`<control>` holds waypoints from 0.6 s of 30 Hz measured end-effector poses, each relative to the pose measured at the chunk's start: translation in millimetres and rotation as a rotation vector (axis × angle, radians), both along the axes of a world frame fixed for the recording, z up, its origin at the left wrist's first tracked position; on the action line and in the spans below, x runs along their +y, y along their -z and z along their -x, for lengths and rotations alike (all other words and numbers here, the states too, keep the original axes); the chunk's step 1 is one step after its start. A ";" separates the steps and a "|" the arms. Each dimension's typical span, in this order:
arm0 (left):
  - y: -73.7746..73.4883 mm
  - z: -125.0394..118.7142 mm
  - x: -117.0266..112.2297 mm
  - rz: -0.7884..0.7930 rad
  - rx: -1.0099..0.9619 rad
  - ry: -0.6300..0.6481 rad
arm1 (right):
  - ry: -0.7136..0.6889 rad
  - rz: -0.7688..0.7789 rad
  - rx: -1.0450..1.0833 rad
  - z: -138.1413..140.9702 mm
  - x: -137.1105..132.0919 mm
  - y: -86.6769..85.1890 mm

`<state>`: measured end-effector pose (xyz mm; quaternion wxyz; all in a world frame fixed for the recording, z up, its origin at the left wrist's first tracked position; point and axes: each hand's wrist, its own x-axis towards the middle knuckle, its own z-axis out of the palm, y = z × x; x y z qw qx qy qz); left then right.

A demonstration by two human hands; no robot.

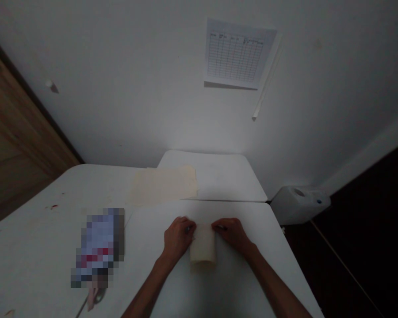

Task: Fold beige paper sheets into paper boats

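Note:
A small cream-coloured sheet (203,245), folded over or loosely rolled with a rounded near edge, lies on the white table in front of me. At its far left corner the fingers of my left hand (179,237) are pinched on it. My right hand (232,235) pinches the far right corner in the same way. Whether it is paper or cloth I cannot tell. Beyond my left hand lies a larger, flat cream sheet (164,185) with uneven edges, possibly a stack.
A blurred-out blue and red item (97,245) lies on the left of the white table (146,265), with a pinkish strip (92,298) beside it. A white plastic jug (298,204) stands off the right edge. The wall holds a printed chart (237,55). Wood panelling (16,132) borders the left.

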<state>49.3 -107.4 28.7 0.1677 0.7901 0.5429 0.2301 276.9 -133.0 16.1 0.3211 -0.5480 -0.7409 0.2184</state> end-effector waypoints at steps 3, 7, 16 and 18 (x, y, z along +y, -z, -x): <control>-0.1 -0.6 -0.1 0.011 -0.004 -0.015 | -0.017 -0.002 -0.004 -4.5 -0.3 -0.5; -1.4 -1.2 -0.3 0.043 -0.010 -0.033 | -0.015 -0.010 -0.007 -7.4 -1.3 0.2; 2.0 0.2 -0.7 -0.004 0.007 -0.012 | -0.016 0.075 -0.234 -9.3 -10.1 -9.9; 2.7 0.3 -0.7 -0.007 0.002 -0.009 | -0.022 0.071 -0.298 -8.9 -13.1 -13.3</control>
